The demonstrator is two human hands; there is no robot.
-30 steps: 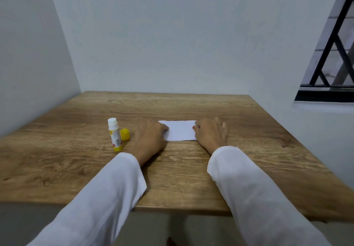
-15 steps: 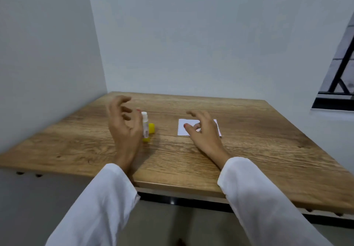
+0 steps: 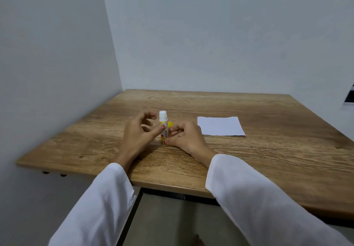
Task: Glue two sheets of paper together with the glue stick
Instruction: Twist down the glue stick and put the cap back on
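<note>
My left hand (image 3: pixel 137 136) half open, thumb touching the upright glue stick (image 3: pixel 164 125), my right hand (image 3: pixel 184 137) curling round its base, paper (image 3: pixel 220 126) lying nearby on the worktop (image 3: pixel 249 159).

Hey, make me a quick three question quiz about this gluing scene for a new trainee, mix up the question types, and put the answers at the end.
1. True or false: the glue stick lies flat on the wooden table.
2. Multiple choice: where is the white paper?
A. Under the left hand
B. To the right of both hands, touched by neither
C. Held in the right hand
3. Fill in: the yellow cap sits just behind the glue stick, so the white glue tip is ______.

Key:
1. False: it stands upright between the hands.
2. B
3. uncovered
</note>
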